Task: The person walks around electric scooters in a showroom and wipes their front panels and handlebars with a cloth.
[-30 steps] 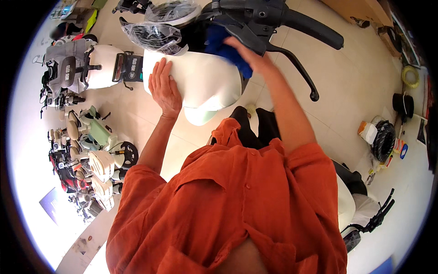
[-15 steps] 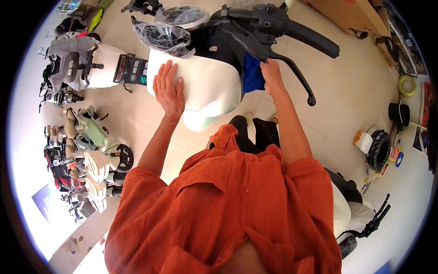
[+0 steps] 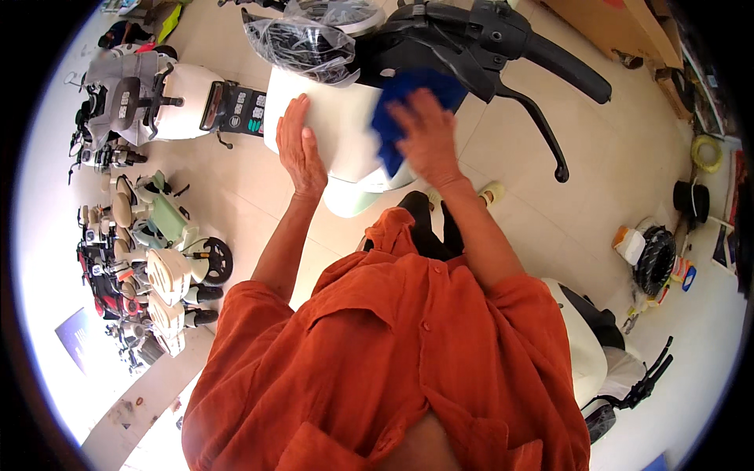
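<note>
The cream-white front panel [image 3: 338,129] of a scooter stands in front of me. My left hand [image 3: 302,153] rests on its left side, fingers stretched out, holding nothing. On the panel's right side my right hand [image 3: 430,141], blurred by motion, presses a crumpled blue cloth [image 3: 389,122] against the surface. To the right of the cloth, the black handlebar grip [image 3: 565,67] and brake lever [image 3: 538,125] reach outward. Beyond the panel, a dark round part [image 3: 302,47] is wrapped in clear plastic.
Another white scooter [image 3: 188,102] stands close at the left, with several parked ones [image 3: 169,275] behind it. A white scooter [image 3: 581,345] is behind me on the right. A black tyre [image 3: 653,259] lies by the right wall; a cardboard box [image 3: 620,27] stands at the far right.
My right hand has moved left with the blue cloth, from beside the brake lever onto the panel. My left hand stays on the panel's left side. The view has shifted slightly.
</note>
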Action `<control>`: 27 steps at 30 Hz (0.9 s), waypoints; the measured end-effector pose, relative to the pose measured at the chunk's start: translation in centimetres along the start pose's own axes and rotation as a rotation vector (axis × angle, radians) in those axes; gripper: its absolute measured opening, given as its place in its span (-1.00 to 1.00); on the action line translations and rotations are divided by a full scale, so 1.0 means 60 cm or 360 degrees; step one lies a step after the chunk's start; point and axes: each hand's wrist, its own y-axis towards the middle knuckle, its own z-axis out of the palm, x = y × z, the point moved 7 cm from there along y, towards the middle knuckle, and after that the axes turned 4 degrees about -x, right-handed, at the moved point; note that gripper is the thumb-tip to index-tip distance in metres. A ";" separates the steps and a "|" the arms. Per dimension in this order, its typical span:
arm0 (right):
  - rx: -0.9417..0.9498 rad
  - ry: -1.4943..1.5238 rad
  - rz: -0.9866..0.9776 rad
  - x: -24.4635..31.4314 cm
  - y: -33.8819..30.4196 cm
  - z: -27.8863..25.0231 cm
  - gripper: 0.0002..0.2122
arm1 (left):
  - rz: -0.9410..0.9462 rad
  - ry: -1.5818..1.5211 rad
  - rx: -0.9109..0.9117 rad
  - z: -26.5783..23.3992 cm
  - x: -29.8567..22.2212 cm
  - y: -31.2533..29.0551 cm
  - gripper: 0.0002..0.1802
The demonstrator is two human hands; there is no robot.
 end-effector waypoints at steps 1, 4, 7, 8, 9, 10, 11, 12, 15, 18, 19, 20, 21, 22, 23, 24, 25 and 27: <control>-0.0119 0.0417 0.0477 -0.068 -0.018 0.009 -0.49 | 0.0042 0.0041 0.0013 0.005 -0.004 0.002 -0.51; -0.0017 0.1029 0.1816 -0.295 -0.135 0.115 -0.69 | 0.0132 0.0111 -0.0001 0.005 -0.016 0.013 -0.53; -0.0624 0.2143 0.2014 -0.218 -0.122 0.039 -0.74 | 0.0103 0.0079 -0.0039 -0.007 0.000 0.001 -0.55; -0.0546 0.2254 0.1931 -0.189 -0.113 0.027 -0.74 | 0.0085 0.0090 -0.0053 -0.011 -0.001 0.000 -0.55; -0.0469 0.2356 0.1833 -0.153 -0.098 0.012 -0.73 | 0.0029 0.0033 -0.0045 -0.011 -0.002 0.004 -0.54; -0.0343 0.2448 0.1707 -0.107 -0.082 -0.001 -0.74 | -0.0034 -0.0008 -0.0045 -0.014 -0.001 0.005 -0.53; -0.0191 0.2432 0.1602 -0.062 -0.064 -0.016 -0.75 | -0.0052 0.0004 -0.0077 -0.018 0.000 0.005 -0.53; -0.0064 0.2275 0.1320 -0.022 -0.049 -0.026 -0.75 | -0.0240 -0.0210 -0.0038 -0.019 0.012 0.004 -0.52; 0.0446 0.1676 0.0401 0.091 -0.005 -0.046 -0.35 | -0.0668 -0.1070 -0.0070 -0.022 0.022 -0.001 -0.40; 0.0724 0.1600 -0.0107 0.172 0.032 -0.080 -0.32 | -0.1170 -0.1900 -0.0002 -0.006 -0.034 -0.053 -0.43; 0.0823 0.1558 -0.0174 0.185 0.033 -0.079 -0.32 | -0.1494 -0.2015 0.0093 0.010 -0.035 -0.090 -0.46; 0.0803 0.1467 -0.0166 0.181 0.036 -0.073 -0.32 | -0.1798 -0.2289 -0.0006 0.022 -0.036 -0.108 -0.53; 0.0876 0.1385 -0.0204 0.172 0.038 -0.071 -0.36 | -0.2058 -0.2420 -0.0059 0.028 -0.029 -0.122 -0.54; 0.0811 0.1452 -0.0022 0.151 0.041 -0.071 -0.39 | -0.2089 -0.2620 -0.0109 0.030 -0.020 -0.124 -0.53; 0.0741 0.1514 0.0162 0.131 0.041 -0.074 -0.41 | -0.2115 -0.2822 -0.0157 0.027 -0.006 -0.125 -0.52; 0.0684 0.1494 0.0357 0.114 0.046 -0.091 -0.48 | -0.2088 -0.2858 -0.0322 0.005 0.012 -0.111 -0.51; 0.0689 0.1469 0.0353 0.093 0.039 -0.094 -0.48 | -0.2064 -0.2886 -0.0471 -0.025 0.026 -0.089 -0.50; 0.0508 0.1623 0.0575 0.026 0.015 -0.101 -0.59 | -0.1470 -0.2878 -0.0432 -0.110 0.030 -0.013 -0.46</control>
